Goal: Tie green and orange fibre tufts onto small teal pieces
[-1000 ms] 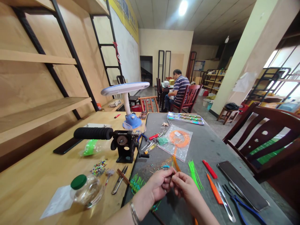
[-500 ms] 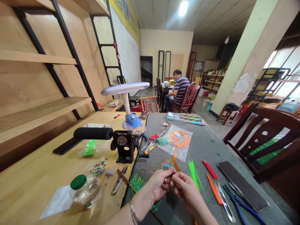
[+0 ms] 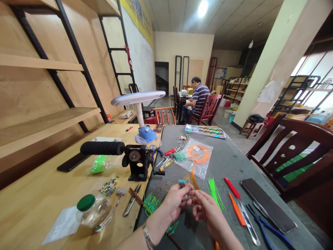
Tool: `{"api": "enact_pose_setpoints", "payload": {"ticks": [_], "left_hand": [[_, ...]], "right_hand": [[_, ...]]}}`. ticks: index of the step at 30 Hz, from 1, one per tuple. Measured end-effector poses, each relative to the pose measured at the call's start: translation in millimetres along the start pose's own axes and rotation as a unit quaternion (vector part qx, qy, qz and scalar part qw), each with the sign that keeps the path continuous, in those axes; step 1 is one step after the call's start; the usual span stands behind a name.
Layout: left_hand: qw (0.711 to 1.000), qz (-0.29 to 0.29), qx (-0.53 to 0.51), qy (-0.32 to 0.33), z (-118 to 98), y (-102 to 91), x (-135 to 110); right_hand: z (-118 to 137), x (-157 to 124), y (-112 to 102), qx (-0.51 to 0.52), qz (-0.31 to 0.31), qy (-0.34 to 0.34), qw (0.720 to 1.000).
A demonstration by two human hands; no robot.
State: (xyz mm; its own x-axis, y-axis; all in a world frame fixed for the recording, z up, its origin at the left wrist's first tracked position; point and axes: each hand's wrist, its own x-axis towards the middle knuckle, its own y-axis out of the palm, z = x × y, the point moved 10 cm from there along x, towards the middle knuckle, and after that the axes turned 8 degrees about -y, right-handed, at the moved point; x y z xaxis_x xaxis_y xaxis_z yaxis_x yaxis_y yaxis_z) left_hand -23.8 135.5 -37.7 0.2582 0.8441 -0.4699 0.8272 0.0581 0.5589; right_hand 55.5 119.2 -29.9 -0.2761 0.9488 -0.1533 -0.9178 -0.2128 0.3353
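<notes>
- A person's two bare hands meet fingertip to fingertip above a dark grey mat (image 3: 241,170) on a worktable.
- The left hand (image 3: 178,199), below a wrist with metal bangles (image 3: 148,236), is half curled, thumb and forefinger drawn close together.
- The right hand (image 3: 204,205) is loosely bent, thumb and forefinger nearly meeting beside the left's, other fingers folded in. Whether either hand grips anything is too small to tell.
- An orange strand (image 3: 194,178) lies just beyond the fingertips, about 12 o'clock, leading down from a clear bag (image 3: 205,166) that holds an orange coil (image 3: 199,153).
- Small blue beads (image 3: 181,181) sit near the left hand at 12 o'clock.
- Bright green strips (image 3: 215,194) fan out beside the right hand at 2 o'clock.
- Green loops (image 3: 151,205) circle a brown stick (image 3: 136,196) at 9 o'clock, the stick running under the left forearm.
- Toward 3 o'clock from the right hand lie an orange-handled tool (image 3: 236,207), blue-handled pliers (image 3: 264,227) and a phone (image 3: 267,205).
- A black crank device (image 3: 137,163) stands at 10 o'clock, a green-capped jar (image 3: 97,213) at 9.
- In the background at 12 o'clock, another person (image 3: 199,99) in a striped shirt sits at a table.
</notes>
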Motion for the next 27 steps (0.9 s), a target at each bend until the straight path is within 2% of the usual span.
{"api": "enact_pose_setpoints", "payload": {"ticks": [7,13,20,27], "left_hand": [[0.999,-0.014,0.018,0.030,-4,-3.9,0],[0.999,-0.008,0.019,0.030,-4,-1.7,-1],[1.000,0.010,0.008,0.029,-9,-3.9,0],[0.998,0.025,0.049,0.022,-12,1.2,-10]], "right_hand": [[-4,7,-5,-0.083,0.004,-0.022,0.996],[3,12,-7,-0.080,-0.012,-0.048,0.996],[5,4,-10,0.007,-0.046,-0.021,0.999],[14,-2,-25,0.059,-0.066,-0.028,0.996]]}}
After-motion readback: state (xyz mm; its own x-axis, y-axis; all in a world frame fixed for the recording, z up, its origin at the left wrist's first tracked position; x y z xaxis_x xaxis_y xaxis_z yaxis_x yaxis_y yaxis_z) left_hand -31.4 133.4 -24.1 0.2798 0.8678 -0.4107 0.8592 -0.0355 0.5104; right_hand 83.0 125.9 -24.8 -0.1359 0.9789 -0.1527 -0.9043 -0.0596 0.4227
